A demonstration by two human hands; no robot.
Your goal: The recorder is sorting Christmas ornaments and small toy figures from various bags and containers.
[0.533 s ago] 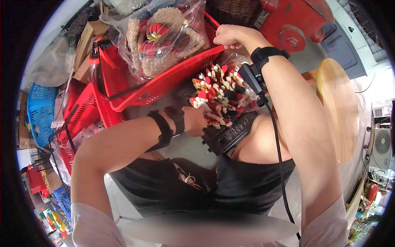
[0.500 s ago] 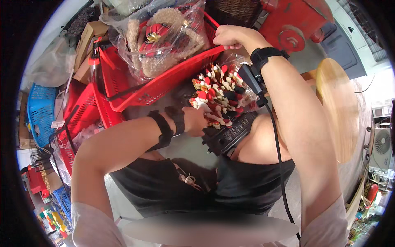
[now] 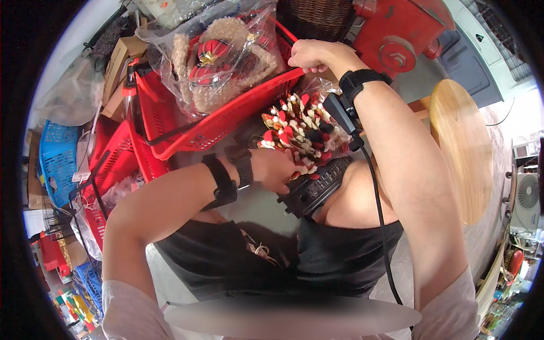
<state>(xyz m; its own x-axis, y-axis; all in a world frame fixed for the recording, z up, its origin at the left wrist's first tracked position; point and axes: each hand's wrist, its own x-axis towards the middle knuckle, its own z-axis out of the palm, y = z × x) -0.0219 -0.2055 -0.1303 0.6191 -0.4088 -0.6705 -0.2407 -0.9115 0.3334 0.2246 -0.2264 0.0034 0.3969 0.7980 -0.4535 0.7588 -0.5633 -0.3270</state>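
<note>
A wooden stool (image 3: 462,150) stands on the grey floor (image 3: 258,212) at right. The ornaments (image 3: 294,127), red, white and black, lie in the black crate (image 3: 320,187), near the red basket (image 3: 226,126). The left grip (image 3: 275,169) contacts the ornaments' near-left edge; fingertips are hidden, so closure cannot be determined. The right grip (image 3: 314,55) is curled at the basket's rim; whether it holds the rim cannot be determined.

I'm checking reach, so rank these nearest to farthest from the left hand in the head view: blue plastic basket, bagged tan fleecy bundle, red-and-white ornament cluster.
From the left hand:
1. Red-and-white ornament cluster: at its fingertips.
2. Bagged tan fleecy bundle: ahead, in the red basket.
3. Blue plastic basket: far left.
</note>
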